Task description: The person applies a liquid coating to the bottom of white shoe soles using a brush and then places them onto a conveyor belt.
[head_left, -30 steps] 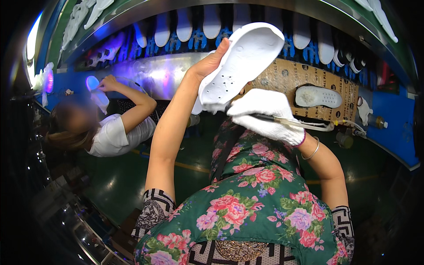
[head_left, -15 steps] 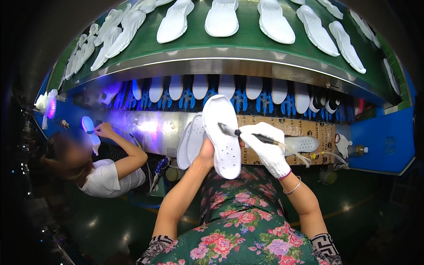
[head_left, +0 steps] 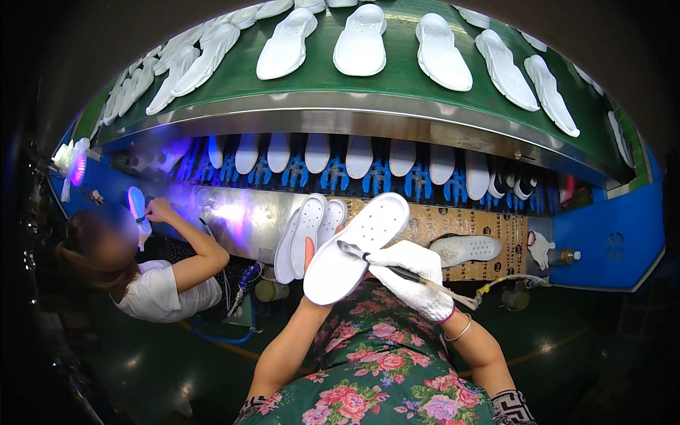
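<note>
1. Forearms rise from below, the left from seven o'clock, nearly straight up, the right from five o'clock, its wrist angled inward toward ten.
2. Bare left hand (head_left: 309, 255) cradles the underside of a white shoe sole (head_left: 334, 268), a digit against its nine o'clock edge; most fingers are hidden, so their spread cannot be told.
3. White-gloved right hand (head_left: 414, 273) is closed, fingers pinching the dark handle of a brush (head_left: 397, 270), whose bristles touch the sole's face near its middle.
4. Held sole sits mid-view, tilted, one rounded end at one o'clock, pierced with small holes, the other, smooth, at seven.
5. Glove looks knitted, with a purple-edged cuff; a slim metallic bangle (head_left: 462, 329) rings that wrist.
6. Three pale soles (head_left: 307, 230) stand at nine o'clock; another sole (head_left: 469, 250) lies at three on film-covered brown cardboard (head_left: 513, 237).
</note>
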### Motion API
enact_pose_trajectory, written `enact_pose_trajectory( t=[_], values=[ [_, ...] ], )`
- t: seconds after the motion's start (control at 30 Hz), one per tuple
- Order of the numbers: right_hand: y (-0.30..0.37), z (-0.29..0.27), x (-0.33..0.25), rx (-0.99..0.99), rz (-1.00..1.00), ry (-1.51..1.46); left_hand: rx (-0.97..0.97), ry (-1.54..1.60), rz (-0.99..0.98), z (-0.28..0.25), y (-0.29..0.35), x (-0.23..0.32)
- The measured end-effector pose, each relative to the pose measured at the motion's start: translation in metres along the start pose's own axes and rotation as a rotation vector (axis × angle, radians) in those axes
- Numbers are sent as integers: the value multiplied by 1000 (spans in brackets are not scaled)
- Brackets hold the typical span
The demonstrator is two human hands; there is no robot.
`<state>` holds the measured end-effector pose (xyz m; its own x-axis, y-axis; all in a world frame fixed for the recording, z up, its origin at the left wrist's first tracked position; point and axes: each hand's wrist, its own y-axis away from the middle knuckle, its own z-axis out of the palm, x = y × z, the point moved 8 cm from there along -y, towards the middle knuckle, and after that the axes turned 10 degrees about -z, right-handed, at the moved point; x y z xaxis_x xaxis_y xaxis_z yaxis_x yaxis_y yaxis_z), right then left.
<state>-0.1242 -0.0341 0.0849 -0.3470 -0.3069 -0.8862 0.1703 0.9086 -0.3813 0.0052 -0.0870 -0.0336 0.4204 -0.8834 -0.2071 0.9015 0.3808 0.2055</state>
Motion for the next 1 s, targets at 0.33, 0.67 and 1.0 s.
enact_pose_trajectory(
  t=[0.33,0.67,1.0],
  values=[
    [-5,-9,-14,127,-118,81,46,-396,140,15,-18,-24],
    [-29,-21,-38,167,-260,277,173,-404,155,10,-29,-30],
    [-34,-17,-39,190,-292,301,167,-475,62,-5,-33,-31]
  ],
)
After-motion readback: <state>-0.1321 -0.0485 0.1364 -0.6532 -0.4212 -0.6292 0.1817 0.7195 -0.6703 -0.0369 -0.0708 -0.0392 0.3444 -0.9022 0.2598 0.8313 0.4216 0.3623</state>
